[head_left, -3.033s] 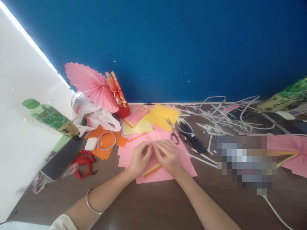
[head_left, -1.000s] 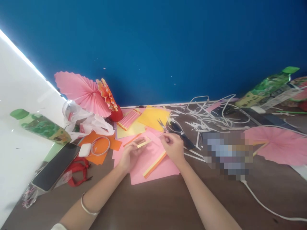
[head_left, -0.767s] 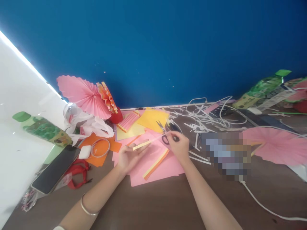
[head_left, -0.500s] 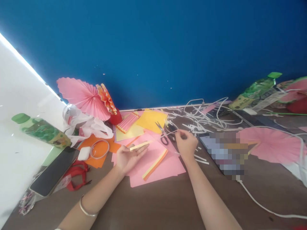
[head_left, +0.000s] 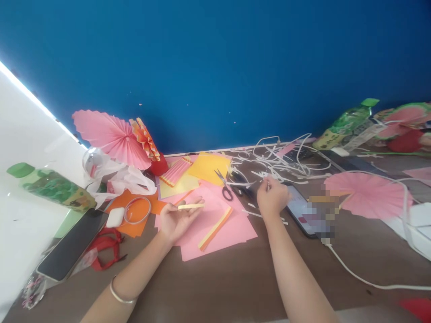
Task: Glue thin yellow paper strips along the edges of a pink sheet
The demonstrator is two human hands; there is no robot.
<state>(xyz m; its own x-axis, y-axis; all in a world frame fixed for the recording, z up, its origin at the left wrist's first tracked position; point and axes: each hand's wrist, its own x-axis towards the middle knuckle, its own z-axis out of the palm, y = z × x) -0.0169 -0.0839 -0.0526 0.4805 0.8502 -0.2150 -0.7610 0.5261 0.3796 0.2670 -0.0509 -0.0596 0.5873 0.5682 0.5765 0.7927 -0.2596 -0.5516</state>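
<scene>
Our left hand (head_left: pixel 175 220) lies palm up over the pink sheet (head_left: pixel 232 229), fingers loosely holding a folded paper strip (head_left: pixel 191 207); our right hand (head_left: pixel 272 197) pinches a white sliver near the scissors (head_left: pixel 226 187); we judge the strip pleated, binding left.

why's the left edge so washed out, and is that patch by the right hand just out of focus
Head view: the white surface at left is blown out by strong glare, with a bright streak along its top edge. The patch beside the right hand, over the phone, is blocky pixelation, not focus blur. The left hand and its folded paper strip look slightly soft.
</scene>
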